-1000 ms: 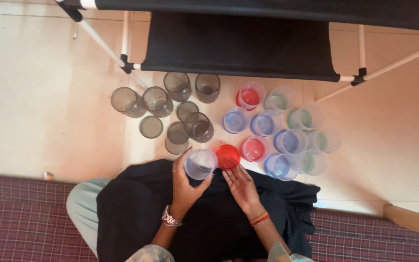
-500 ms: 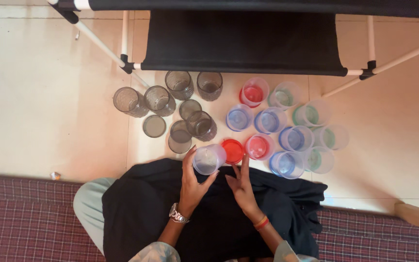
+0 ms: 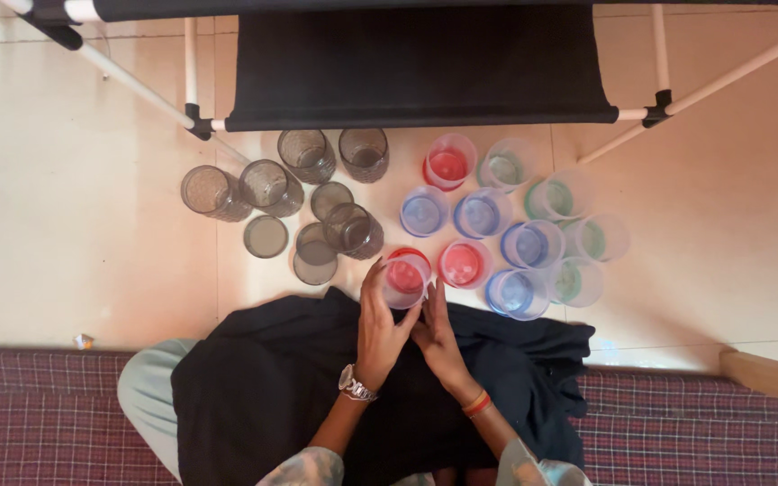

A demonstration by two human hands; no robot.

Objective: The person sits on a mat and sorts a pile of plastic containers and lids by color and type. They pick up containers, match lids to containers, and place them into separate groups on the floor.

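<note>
My left hand grips a clear plastic container and holds it directly over a red lid on the floor. My right hand touches the same container from the right, fingers against its side. A red-lidded container stands just to the right of it. A watch is on my left wrist and bangles on my right.
Several clear containers with blue, green and red lids are grouped on the tiled floor to the right. Several smoky grey tumblers and grey lids stand to the left. A black fabric rack with white poles is behind. A checked mat lies under me.
My left hand has carried the clear container rightward and down over the red lid. My right hand has closed in against the container.
</note>
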